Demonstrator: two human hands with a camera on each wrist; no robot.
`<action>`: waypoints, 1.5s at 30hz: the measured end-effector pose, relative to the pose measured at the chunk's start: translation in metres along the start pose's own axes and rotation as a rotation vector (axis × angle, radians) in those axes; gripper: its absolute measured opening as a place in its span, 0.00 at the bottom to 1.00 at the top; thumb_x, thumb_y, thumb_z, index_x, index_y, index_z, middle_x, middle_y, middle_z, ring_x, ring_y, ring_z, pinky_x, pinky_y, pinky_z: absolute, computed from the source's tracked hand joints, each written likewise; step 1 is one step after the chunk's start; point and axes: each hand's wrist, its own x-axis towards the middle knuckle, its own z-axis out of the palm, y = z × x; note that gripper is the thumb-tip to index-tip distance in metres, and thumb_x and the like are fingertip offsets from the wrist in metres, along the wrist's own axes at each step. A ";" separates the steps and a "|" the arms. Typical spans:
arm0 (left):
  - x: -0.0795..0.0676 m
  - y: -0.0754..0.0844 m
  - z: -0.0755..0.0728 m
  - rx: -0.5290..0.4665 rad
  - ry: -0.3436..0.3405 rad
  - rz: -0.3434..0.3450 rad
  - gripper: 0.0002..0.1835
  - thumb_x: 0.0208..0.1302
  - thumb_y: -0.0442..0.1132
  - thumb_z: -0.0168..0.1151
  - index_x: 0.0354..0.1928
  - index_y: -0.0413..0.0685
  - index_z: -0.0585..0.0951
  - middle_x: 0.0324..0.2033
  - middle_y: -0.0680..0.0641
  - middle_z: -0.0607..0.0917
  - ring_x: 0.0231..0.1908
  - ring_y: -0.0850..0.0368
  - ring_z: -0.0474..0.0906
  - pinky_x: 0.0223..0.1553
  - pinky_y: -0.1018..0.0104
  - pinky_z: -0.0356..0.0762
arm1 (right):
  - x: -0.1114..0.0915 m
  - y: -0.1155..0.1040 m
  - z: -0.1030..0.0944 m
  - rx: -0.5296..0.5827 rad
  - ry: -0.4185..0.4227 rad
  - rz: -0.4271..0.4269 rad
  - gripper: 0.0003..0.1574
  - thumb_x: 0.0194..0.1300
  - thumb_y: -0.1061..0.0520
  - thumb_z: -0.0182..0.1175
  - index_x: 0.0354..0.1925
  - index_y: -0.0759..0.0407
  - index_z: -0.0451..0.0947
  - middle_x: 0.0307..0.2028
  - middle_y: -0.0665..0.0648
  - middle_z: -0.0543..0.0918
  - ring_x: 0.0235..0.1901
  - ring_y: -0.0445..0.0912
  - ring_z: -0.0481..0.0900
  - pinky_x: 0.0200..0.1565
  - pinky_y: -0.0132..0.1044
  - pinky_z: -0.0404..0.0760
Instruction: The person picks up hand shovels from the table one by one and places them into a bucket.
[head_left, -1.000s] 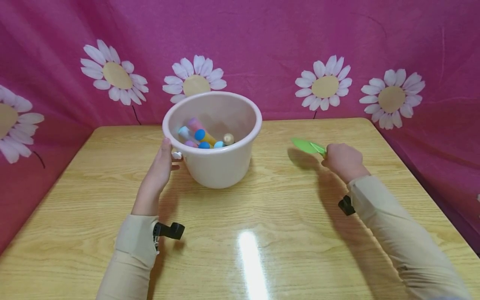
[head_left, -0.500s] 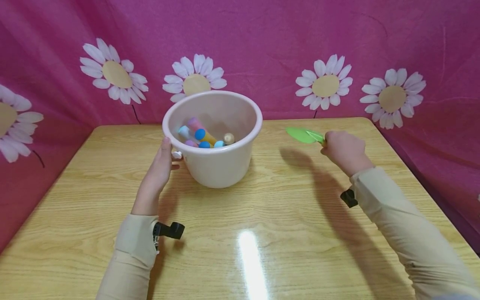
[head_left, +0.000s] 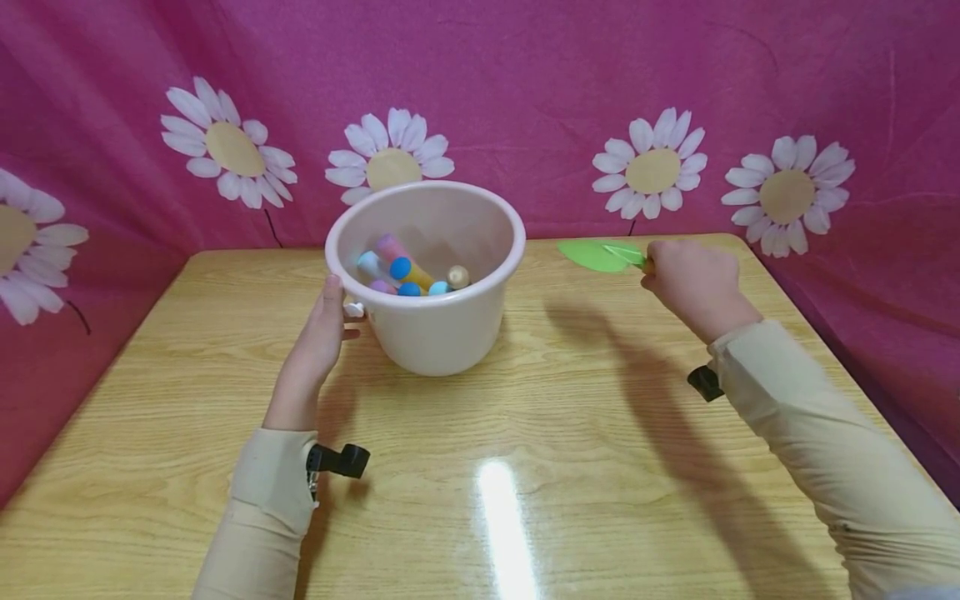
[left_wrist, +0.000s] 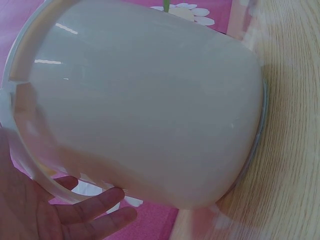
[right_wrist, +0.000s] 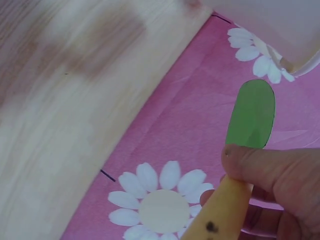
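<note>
A pale pink bucket [head_left: 442,333] stands upright on the table, left of centre. My left hand [head_left: 315,346] holds its near-left rim, thumb on the edge and fingers below it. In the left wrist view those fingers [left_wrist: 95,207] reach alongside the bucket wall. Inside lie several coloured rods and balls, among them a yellow rod with a blue end [head_left: 408,273] and a gold ball [head_left: 457,277]. My right hand [head_left: 693,283] grips a toy trowel by its yellow handle [right_wrist: 220,210], above the table's right side. The trowel's green blade [head_left: 600,256] points left toward the bucket, apart from it.
The wooden table [head_left: 420,467] ends at a pink cloth [head_left: 525,83] printed with white daisies, which hangs behind it and at both sides. A white peg [head_left: 353,311] sticks out below the bucket rim near the left hand.
My right hand has risen and moved slightly away with the toy trowel; the blade has swung up and left, and its shadow has shifted left. The left hand and bucket stay put.
</note>
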 end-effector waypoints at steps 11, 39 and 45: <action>-0.001 0.000 0.000 -0.002 0.003 -0.017 0.35 0.68 0.57 0.15 0.67 0.40 0.49 0.56 0.34 0.60 0.47 0.37 0.62 0.49 0.41 0.62 | 0.004 -0.010 -0.020 -0.047 0.080 -0.039 0.11 0.51 0.59 0.65 0.31 0.64 0.76 0.21 0.60 0.77 0.18 0.52 0.69 0.14 0.46 0.67; 0.000 0.001 -0.002 0.017 -0.009 -0.020 0.36 0.67 0.58 0.15 0.66 0.38 0.48 0.57 0.33 0.59 0.51 0.34 0.62 0.49 0.42 0.62 | 0.011 -0.044 -0.055 -0.055 0.219 -0.122 0.06 0.53 0.60 0.62 0.29 0.62 0.77 0.21 0.62 0.75 0.21 0.56 0.74 0.16 0.54 0.68; -0.001 0.001 -0.001 0.013 -0.007 -0.031 0.36 0.67 0.58 0.15 0.67 0.39 0.48 0.58 0.34 0.59 0.50 0.35 0.62 0.50 0.42 0.62 | 0.012 -0.052 -0.058 -0.063 0.248 -0.145 0.04 0.53 0.61 0.61 0.29 0.61 0.78 0.21 0.61 0.76 0.22 0.55 0.74 0.17 0.54 0.69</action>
